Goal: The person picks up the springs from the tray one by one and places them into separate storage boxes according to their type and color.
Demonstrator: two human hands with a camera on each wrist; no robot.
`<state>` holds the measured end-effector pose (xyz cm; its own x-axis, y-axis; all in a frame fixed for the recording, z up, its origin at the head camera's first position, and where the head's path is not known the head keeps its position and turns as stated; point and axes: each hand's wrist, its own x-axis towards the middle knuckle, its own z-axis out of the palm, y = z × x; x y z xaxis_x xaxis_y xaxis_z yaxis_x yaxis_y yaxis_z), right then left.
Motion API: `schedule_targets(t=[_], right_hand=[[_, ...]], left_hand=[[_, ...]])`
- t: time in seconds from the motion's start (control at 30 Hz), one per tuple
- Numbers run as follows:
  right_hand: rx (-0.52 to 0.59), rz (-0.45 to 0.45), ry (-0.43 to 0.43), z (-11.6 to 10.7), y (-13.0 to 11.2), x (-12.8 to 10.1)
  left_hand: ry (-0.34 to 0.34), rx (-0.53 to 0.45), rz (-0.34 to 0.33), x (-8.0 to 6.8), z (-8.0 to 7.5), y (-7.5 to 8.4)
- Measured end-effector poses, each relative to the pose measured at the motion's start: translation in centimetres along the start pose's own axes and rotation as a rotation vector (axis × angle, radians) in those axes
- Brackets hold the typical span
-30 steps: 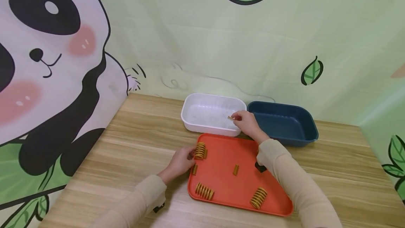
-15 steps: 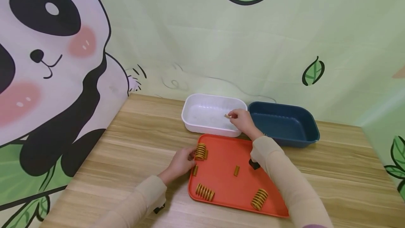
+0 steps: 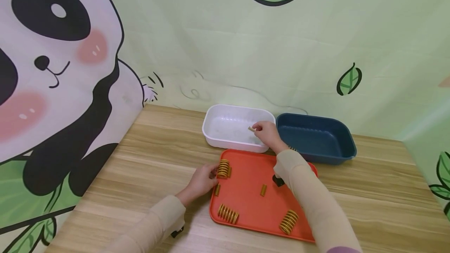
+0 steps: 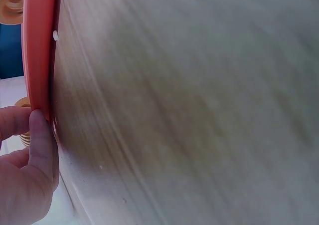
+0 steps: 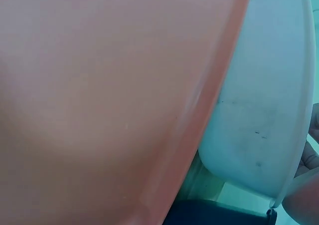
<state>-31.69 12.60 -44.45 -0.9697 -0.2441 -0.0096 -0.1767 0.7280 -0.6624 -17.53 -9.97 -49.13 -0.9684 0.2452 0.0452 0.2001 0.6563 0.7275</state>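
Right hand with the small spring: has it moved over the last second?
Yes. The right hand, pinching the small spring, has shifted slightly left, further over the white bin and away from the blue bin.

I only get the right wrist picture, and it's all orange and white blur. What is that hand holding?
Observer: The right hand pinches a small yellow spring over the white bin.
Operator: Is anything in that bin?
Observer: It looks bare inside in the head view; the spring sits in the fingers above it.
Operator: What does the other hand do?
Observer: The left hand grips the left edge of the orange tray, next to a big yellow spring.
Operator: Are there more springs?
Observer: Yes, four more show on the tray: two big, two small. A dark blue bin stands right of the white one.
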Motion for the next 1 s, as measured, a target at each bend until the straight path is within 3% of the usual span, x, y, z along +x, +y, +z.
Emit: schedule_targets(t=[0.73,1.0], right_hand=[[-0.032,0.041,-0.042,0.9,-0.6,1.0],[-0.014,0.044,-0.12,1.4,-0.7,1.2]], left_hand=[[-0.01,0.005,-0.02,0.1,0.0,0.0],[-0.023,0.003,-0.027,0.1,-0.1,0.1]])
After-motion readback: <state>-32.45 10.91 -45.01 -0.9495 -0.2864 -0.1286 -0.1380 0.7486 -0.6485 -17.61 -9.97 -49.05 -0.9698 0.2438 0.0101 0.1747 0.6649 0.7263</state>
